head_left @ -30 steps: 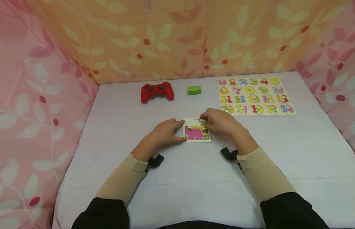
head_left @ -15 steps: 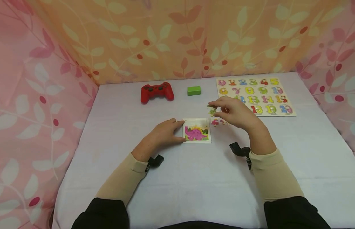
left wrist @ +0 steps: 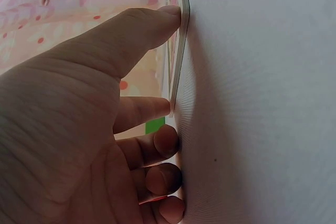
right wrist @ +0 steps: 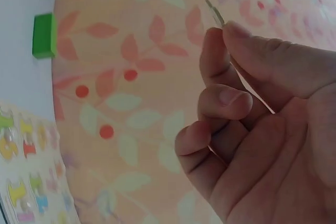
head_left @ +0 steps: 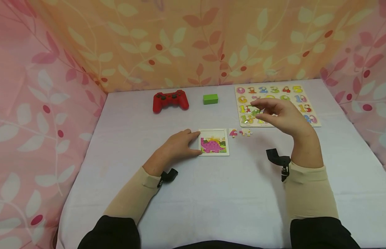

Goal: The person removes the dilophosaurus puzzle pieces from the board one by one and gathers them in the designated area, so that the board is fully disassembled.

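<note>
A small white-framed jigsaw puzzle (head_left: pixel 213 133) lies mid-table; a pink dinosaur fills its lower part and its upper strip is bare. My left hand (head_left: pixel 178 147) touches the frame's left side, thumb at the near corner and index finger at the far one. In the left wrist view the thumb (left wrist: pixel 152 24) lies on the edge of the frame. Raised in front of the number board, my right hand (head_left: pixel 286 116) pinches a greenish puzzle piece (head_left: pixel 254 111) between thumb and index finger; the right wrist view shows this piece (right wrist: pixel 215 13) edge-on.
Two loose puzzle pieces, one pink (head_left: pixel 233 132) and one pink and yellow (head_left: pixel 247 132), lie right of the frame. Behind are a red game controller (head_left: pixel 171 100), a green block (head_left: pixel 210 99) and a number board (head_left: pixel 242 90). Flowered cloth walls (head_left: pixel 180 45) surround the white table.
My right hand has lifted the greenish piece out of the frame's upper right and carried it right and up, uncovering the two loose pieces. The left hand stays in place.
</note>
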{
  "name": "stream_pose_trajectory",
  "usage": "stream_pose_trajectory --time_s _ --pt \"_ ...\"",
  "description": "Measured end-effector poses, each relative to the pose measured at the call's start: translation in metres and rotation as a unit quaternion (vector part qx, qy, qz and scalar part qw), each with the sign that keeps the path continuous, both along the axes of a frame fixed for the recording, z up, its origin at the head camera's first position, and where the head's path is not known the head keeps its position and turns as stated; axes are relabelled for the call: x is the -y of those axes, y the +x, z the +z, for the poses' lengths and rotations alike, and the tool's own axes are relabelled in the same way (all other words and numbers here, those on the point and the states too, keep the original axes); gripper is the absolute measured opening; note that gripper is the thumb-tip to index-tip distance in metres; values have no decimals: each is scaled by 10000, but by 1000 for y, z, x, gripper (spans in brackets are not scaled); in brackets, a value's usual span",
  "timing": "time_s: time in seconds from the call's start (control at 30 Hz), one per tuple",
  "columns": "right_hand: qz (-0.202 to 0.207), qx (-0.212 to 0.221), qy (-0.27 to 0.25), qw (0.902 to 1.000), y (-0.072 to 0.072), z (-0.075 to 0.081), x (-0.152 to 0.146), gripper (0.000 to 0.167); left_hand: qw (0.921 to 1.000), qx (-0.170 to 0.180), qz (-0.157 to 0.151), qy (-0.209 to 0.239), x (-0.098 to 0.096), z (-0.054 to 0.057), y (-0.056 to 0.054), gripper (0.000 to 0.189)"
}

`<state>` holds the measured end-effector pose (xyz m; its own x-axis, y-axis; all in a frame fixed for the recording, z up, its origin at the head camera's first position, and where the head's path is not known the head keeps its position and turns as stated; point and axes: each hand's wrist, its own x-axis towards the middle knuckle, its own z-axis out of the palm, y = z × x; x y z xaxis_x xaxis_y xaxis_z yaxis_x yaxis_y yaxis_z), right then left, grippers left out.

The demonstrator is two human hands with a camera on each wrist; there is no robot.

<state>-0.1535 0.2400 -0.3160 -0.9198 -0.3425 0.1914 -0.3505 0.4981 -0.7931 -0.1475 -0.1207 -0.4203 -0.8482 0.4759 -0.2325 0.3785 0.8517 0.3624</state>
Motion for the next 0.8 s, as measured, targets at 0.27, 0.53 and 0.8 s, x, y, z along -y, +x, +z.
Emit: stream_pose_trajectory --time_s 0.27,0.53,0.8 --pt "-296 696 -183 9970 -3 -5 -31 37 10000 -8 -20 -17 0 0 0 85" --pt "-648 1314 -167 9891 -15 -24 -53 32 10000 -10 -19 -17 0 1 0 86" --pt "-423 2486 238 9674 -31 -58 -69 38 10000 44 24 -38 0 0 -1 86"
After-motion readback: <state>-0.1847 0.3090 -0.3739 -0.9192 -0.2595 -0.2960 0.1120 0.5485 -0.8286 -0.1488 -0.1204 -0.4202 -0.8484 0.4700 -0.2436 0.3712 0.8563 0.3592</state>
